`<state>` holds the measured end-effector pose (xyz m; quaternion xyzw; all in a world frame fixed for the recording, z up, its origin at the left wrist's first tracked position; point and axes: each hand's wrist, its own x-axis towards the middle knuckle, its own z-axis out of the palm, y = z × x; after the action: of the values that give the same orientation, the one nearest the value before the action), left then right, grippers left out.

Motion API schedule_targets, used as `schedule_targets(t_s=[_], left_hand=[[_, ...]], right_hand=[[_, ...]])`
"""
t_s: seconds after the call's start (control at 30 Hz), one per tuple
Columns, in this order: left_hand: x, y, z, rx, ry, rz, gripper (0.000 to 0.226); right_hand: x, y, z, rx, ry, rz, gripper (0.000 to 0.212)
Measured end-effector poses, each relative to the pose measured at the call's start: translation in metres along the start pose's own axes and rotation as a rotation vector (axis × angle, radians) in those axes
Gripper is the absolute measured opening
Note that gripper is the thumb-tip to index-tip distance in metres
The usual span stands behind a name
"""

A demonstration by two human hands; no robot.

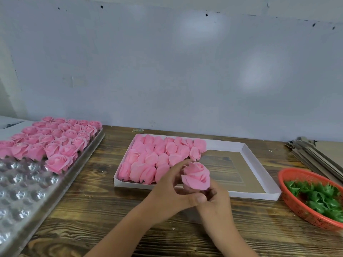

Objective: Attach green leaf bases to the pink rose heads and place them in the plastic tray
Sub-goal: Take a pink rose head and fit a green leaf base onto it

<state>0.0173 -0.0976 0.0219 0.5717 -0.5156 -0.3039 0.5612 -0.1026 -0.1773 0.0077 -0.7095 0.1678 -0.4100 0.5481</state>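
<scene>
Both hands meet over the wooden table around one pink rose head. My left hand pinches it from the left, and my right hand grips its underside, which stays hidden. Behind them a white cardboard box holds several bare pink rose heads lying on their sides. A clear plastic tray at the left carries several upright roses in its far cells. Green leaf bases fill a red basket at the right.
A stack of flat cardboard sheets lies at the far right behind the basket. A pale wall rises directly behind the table. A white sheet lies at the far left beyond the plastic tray.
</scene>
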Motion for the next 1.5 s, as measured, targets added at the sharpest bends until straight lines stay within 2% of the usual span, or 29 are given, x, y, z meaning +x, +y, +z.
schedule_targets(t_s=[0.17, 0.33, 0.43, 0.5, 0.6, 0.8, 1.03, 1.1, 1.17, 1.2, 1.4, 1.5], left_hand=[[0.0, 0.001, 0.002, 0.029, 0.003, -0.019, 0.05], [0.002, -0.002, 0.001, 0.038, 0.184, -0.074, 0.036], [0.001, -0.001, -0.001, 0.023, 0.19, -0.076, 0.037], [0.0, 0.0, -0.002, 0.02, 0.141, -0.065, 0.041], [-0.001, 0.001, -0.001, 0.034, 0.12, -0.057, 0.044], [0.0, 0.001, 0.001, 0.119, 0.171, -0.012, 0.044], [-0.002, -0.002, 0.003, 0.118, 0.101, -0.04, 0.049], [-0.002, -0.003, 0.003, 0.124, 0.125, -0.052, 0.047], [-0.001, -0.003, 0.002, 0.141, 0.163, -0.045, 0.043], [0.0, -0.003, 0.001, 0.157, 0.183, -0.031, 0.04], [0.0, -0.001, -0.003, 0.201, 0.221, 0.005, 0.041], [-0.003, 0.008, -0.013, 0.214, 0.305, -0.019, 0.032]], right_hand=[[0.001, 0.006, -0.002, -0.069, 0.084, -0.005, 0.023], [-0.001, 0.009, 0.0, -0.284, 0.101, -0.02, 0.025], [-0.001, 0.009, 0.001, -0.335, 0.107, -0.024, 0.023], [-0.001, 0.008, 0.002, -0.323, 0.117, -0.026, 0.004], [0.0, 0.009, 0.0, -0.335, 0.124, -0.056, 0.023], [0.001, 0.007, 0.001, -0.337, 0.151, -0.05, 0.021], [0.001, 0.008, -0.002, -0.298, 0.151, 0.055, 0.032], [0.001, 0.01, -0.003, -0.337, 0.148, 0.06, 0.029], [0.001, 0.011, -0.003, -0.386, 0.133, 0.061, 0.013], [0.001, 0.012, -0.003, -0.399, 0.128, 0.058, 0.013], [0.0, 0.008, -0.001, -0.408, 0.085, 0.04, 0.024], [0.0, 0.008, 0.002, -0.42, 0.053, 0.063, 0.034]])
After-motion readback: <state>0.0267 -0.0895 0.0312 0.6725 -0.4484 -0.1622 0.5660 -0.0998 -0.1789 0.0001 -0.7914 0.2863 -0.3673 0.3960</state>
